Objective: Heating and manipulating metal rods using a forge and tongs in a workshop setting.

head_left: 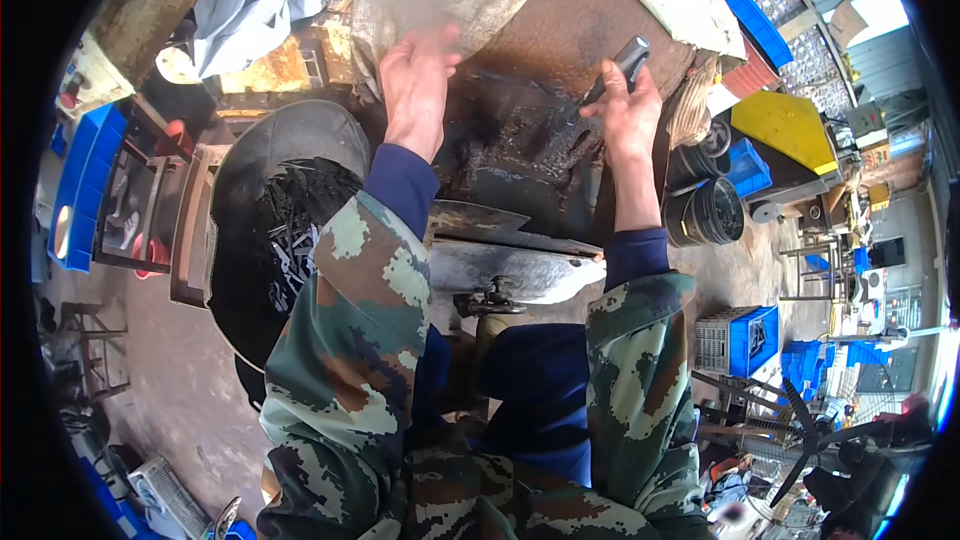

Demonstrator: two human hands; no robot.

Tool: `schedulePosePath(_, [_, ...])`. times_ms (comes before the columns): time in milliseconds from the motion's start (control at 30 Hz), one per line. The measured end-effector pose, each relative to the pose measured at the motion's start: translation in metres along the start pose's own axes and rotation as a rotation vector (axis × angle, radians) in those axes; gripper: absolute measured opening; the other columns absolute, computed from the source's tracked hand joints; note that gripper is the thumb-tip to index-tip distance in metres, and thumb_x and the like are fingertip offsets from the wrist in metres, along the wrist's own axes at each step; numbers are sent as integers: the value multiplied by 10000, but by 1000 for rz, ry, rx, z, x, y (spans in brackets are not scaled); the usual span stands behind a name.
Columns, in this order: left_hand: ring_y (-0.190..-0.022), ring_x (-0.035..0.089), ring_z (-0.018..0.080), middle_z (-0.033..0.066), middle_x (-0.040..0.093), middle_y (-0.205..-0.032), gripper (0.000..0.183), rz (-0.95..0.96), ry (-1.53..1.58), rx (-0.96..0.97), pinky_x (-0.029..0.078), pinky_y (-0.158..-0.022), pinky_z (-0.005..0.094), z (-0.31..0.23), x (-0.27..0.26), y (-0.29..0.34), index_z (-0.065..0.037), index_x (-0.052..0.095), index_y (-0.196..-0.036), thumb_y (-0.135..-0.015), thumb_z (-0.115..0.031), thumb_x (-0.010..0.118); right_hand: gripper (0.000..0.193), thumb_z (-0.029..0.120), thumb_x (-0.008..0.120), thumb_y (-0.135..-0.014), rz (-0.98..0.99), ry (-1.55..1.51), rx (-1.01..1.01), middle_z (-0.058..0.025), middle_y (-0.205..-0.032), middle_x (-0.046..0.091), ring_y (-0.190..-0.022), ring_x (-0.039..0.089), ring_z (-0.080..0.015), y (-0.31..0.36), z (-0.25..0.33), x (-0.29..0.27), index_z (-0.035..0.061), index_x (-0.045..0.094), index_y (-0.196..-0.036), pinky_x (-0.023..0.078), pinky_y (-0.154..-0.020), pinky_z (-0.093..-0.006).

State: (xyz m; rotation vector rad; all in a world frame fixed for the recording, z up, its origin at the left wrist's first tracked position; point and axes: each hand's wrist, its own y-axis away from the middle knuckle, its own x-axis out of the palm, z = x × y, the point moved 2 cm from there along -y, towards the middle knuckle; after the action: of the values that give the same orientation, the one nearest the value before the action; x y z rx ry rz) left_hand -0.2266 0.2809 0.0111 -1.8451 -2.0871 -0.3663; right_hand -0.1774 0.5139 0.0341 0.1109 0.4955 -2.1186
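Over the far side of the worktop my left hand [414,88] is raised, its fingers loosely apart and partly smeared by motion; nothing shows in it. My right hand [630,118] is closed round a short dark metal piece [630,58] with a rounded, shiny grey end, tilted up to the right. The kind of this piece cannot be made out. Between and below the hands lies the dark, wet, grimy work surface [505,175]. By my left forearm, a large black tub [318,125] holds many thin dark metal strips [300,202].
Stained sacking [465,0] covers the far worktop. A metal plate with a screw fitting [492,298] sits at its near edge, before my knees. Black buckets [712,212] and a blue crate [752,340] stand right; a stand fan [812,432] is lower right. Blue bins [85,190] are left.
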Motion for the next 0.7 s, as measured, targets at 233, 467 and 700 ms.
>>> schedulePosePath(233, [-805,621,144,94,680,-1071,297,-27,35,-16,493,-758,281,2,3,0,8,657,-1045,-953,-250,542,307,228,642,-947,-7,-21,-16,-73,-844,605,-478,587,-139,-9,-2,6,-41,574,-1078,497,-442,-271])
schedulePosePath(467, [-806,620,147,97,684,-1061,301,-20,67,-12,492,-762,280,-1,1,0,10,655,-1048,-954,-250,534,254,220,621,-957,-34,41,80,-73,-916,656,-490,589,-133,-12,5,10,-7,592,-1066,467,-470,-254])
schedulePosePath(700, [-818,612,145,95,684,-1057,296,-22,66,6,490,-769,281,-5,2,1,1,651,-1037,-953,-255,530,275,235,624,-956,-37,59,97,-71,-927,659,-499,611,-140,-18,1,10,7,594,-1106,476,-461,-248])
